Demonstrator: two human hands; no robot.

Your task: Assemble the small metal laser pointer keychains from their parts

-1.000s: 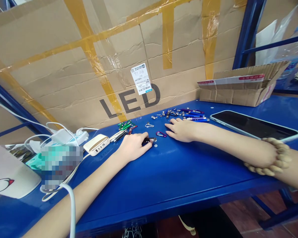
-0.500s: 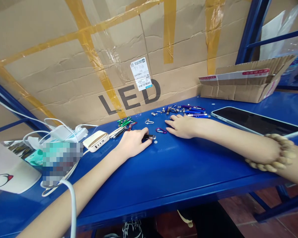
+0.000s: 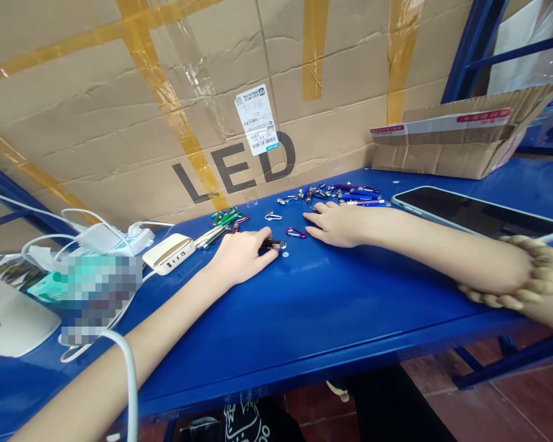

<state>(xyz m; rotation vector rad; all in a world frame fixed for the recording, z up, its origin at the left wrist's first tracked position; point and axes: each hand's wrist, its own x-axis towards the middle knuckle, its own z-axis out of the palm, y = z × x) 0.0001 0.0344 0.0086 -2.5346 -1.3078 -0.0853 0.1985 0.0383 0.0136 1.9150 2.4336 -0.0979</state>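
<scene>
My left hand [image 3: 242, 256] is closed around a small black tube with a shiny silver end [image 3: 274, 245], which pokes out between thumb and forefinger. My right hand [image 3: 335, 224] rests palm down with its fingers stretched out. Just left of its fingertips lies a purple carabiner [image 3: 296, 232], apart from them. Farther back is a silver carabiner [image 3: 273, 216]. Beyond my right hand spreads a pile of blue tubes [image 3: 362, 197] and small metal fittings [image 3: 309, 195]. Green tubes and clips [image 3: 227, 216] lie behind my left hand, beside several black and silver tubes [image 3: 212, 237].
A phone [image 3: 474, 212] lies at right, before an open cardboard box [image 3: 433, 150]. At left stand a cream power bank [image 3: 169, 253], white chargers with cables [image 3: 108, 239] and a white cup [image 3: 13, 313]. A large LED carton [image 3: 341, 135] closes off the back of the blue table [image 3: 313, 307].
The view has shifted slightly, so most things sit higher in the picture. Both hands keep nearly the same places on the table, and the left still holds the black tube.
</scene>
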